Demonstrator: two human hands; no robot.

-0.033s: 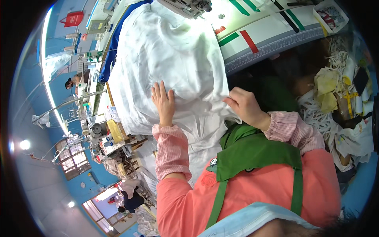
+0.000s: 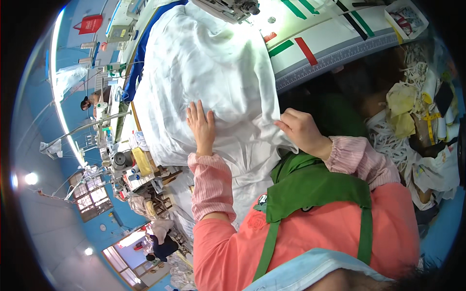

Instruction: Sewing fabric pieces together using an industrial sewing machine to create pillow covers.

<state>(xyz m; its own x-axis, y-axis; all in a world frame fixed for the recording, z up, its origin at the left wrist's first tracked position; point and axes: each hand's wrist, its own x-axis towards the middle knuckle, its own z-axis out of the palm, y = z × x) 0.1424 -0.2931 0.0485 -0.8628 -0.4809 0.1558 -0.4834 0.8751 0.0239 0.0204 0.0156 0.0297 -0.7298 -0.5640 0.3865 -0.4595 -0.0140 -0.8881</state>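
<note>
A big white fabric (image 2: 213,63) lies heaped over the sewing table (image 2: 335,29) and hangs down toward my lap. My left hand (image 2: 201,127) rests flat on it with the fingers spread, holding nothing. To the right, my right hand (image 2: 301,131) pinches a fold at the fabric's right edge, near the table's front rim. A sewing machine (image 2: 228,7) stands at the far end of the fabric. I wear pink ribbed sleeves and a green apron.
The table top carries green, red and black tape marks and a ruler strip along its edge. Cloth scraps and white cords (image 2: 412,116) are piled at the right. A blue cloth (image 2: 133,72) lies beside the white one. Other people (image 2: 87,103) work at the left.
</note>
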